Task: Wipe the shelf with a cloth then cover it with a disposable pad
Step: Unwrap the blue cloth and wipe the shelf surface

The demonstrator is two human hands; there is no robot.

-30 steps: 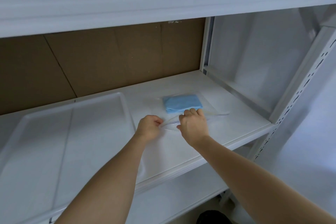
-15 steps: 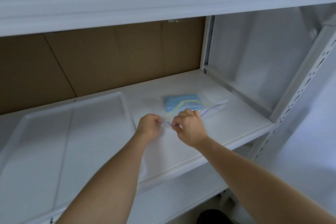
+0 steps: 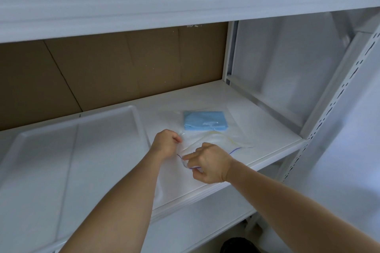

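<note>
While both forearms reach in from below, the scene reads as follows.
Shelf: a white, smooth, flat shelf (image 3: 257, 129) of a metal rack, with another white board above it and one below.
Back wall: brown cardboard (image 3: 123, 68), matt, creased in a few slanted lines.
Upright: a white perforated post (image 3: 337, 96) at the right front corner.
Tray: a shallow translucent white tray (image 3: 78, 150) with rounded corners, lying flat on the shelf's left part.
Bag: a clear, glossy zip bag (image 3: 232, 137) lying on the shelf right of the tray, its mouth parted, the yellow and purple seal strips bowed apart.
Pad: a folded light-blue disposable pad (image 3: 205, 121), rectangular and soft-looking, inside the bag towards the back.
Left hand: the left hand (image 3: 166, 144) has fingers curled, pinching the bag's upper lip.
Right hand: the right hand (image 3: 209, 162) pinches the nearer lip between thumb and forefinger, other fingers curled.
</note>
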